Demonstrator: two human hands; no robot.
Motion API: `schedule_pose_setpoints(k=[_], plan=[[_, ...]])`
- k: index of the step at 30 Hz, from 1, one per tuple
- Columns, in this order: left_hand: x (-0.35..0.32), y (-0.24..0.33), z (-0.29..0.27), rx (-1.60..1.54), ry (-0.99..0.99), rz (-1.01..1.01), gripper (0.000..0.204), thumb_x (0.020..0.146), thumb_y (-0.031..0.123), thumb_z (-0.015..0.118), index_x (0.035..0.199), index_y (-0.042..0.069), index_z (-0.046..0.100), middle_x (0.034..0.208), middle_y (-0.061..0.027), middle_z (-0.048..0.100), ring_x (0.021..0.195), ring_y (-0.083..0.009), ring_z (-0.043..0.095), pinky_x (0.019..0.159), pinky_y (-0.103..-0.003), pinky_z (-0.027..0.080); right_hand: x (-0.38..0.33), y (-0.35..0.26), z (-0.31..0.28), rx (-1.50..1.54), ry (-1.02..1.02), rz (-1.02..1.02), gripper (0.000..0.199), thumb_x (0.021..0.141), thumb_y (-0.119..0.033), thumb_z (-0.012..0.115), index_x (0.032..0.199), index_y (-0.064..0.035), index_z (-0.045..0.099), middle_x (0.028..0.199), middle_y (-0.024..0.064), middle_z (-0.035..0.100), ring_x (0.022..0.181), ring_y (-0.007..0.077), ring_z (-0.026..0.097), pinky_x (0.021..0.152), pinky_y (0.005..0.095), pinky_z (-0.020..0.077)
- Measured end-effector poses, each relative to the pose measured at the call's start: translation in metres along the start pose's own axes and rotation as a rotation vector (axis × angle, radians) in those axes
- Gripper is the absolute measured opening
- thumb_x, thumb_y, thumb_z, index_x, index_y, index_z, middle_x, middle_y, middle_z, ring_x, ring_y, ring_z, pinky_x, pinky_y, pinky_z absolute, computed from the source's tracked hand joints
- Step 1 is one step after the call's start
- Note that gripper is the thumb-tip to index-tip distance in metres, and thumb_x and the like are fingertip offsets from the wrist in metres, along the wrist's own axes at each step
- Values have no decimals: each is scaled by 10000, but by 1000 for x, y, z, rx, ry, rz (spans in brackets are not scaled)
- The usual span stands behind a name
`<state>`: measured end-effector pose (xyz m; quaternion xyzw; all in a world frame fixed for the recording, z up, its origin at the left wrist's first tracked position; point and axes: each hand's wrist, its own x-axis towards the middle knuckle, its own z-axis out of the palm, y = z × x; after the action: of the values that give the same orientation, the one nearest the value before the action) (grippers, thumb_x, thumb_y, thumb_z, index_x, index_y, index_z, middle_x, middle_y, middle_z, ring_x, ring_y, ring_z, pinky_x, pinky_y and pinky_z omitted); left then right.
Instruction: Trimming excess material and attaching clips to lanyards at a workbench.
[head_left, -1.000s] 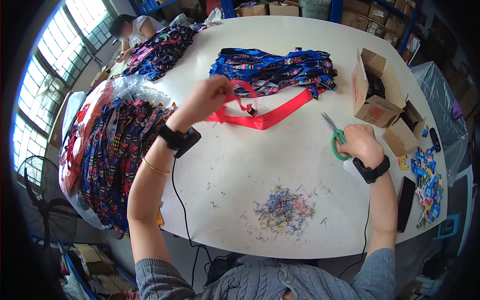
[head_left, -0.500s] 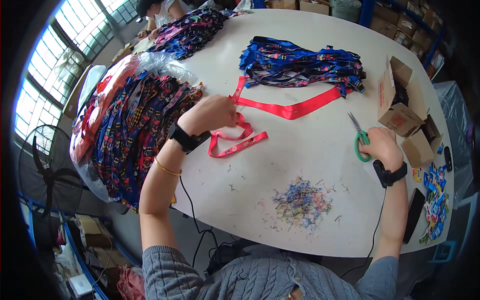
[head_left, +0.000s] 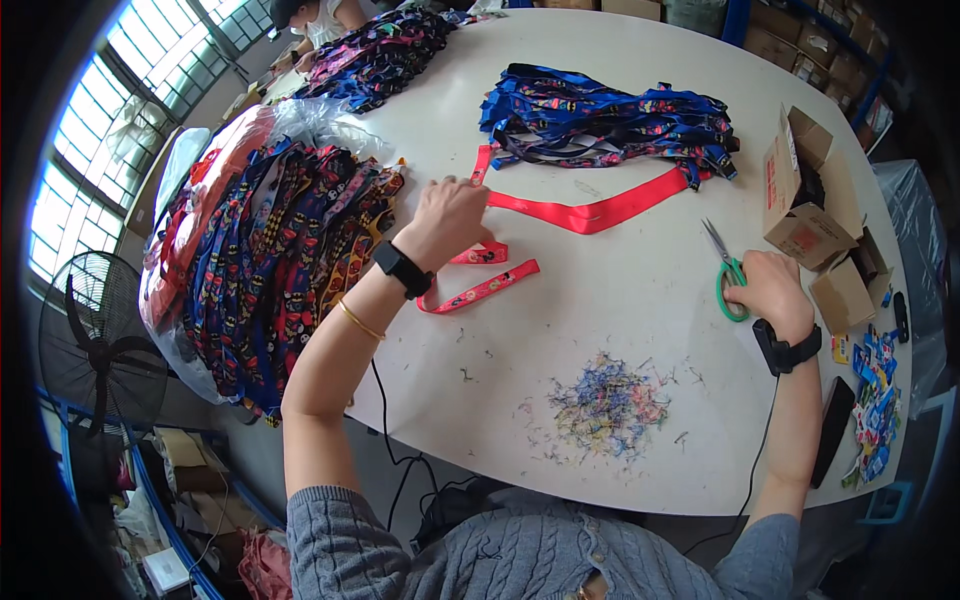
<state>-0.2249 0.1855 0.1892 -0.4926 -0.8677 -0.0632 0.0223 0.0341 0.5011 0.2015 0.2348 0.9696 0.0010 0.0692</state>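
A red printed lanyard lies in bends on the white table, its far right end reaching a blue printed bundle of lanyards. Over the red strap's left part is my left hand, fingers bent and closed on it; the fingertips are partly hidden. A looser length of the strap trails below that hand toward me. Farther right, my right hand holds green-handled scissors by the loops. The blades point away from me and stand slightly apart, with nothing between them.
A large heap of printed lanyards in plastic fills the left side. Thread scraps lie near me. Cardboard boxes and small colourful pieces line the right edge. Another person sits beyond a far-left lanyard pile.
My left hand has shifted right along the red lanyard, turning at the wrist. The right hand with the scissors has stayed nearly in place.
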Motion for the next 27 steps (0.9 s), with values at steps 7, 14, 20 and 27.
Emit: schedule_pose_setpoints(k=[7,14,20,27], plan=[[7,-23,0,96,-13,-114,174,715,143,700,716,17,580,682,-100,613,612,-265,616,601,-354,491,1,-1,-2,-3,-9,3,344,656,-287,728,749,23,612,778,213,626,829,351,611,769,414,431],[62,-43,-61,-685,280,-1,157,788,116,683,831,1,587,692,-83,642,643,-144,615,572,-271,474,4,-2,1,8,-3,19,325,680,-279,715,741,23,612,783,211,626,850,353,603,783,420,426],[80,-9,-130,-866,720,274,223,835,13,598,1051,-3,544,826,-101,646,682,-133,617,615,-241,500,5,-1,-8,60,3,12,312,688,-260,707,714,26,587,755,203,618,759,345,607,710,410,452],[27,54,-49,-1482,180,34,347,833,-49,516,1174,-5,467,886,-113,623,708,-152,612,643,-251,503,5,3,-29,681,35,-45,346,730,-296,712,811,14,582,743,104,626,665,183,606,610,297,468]])
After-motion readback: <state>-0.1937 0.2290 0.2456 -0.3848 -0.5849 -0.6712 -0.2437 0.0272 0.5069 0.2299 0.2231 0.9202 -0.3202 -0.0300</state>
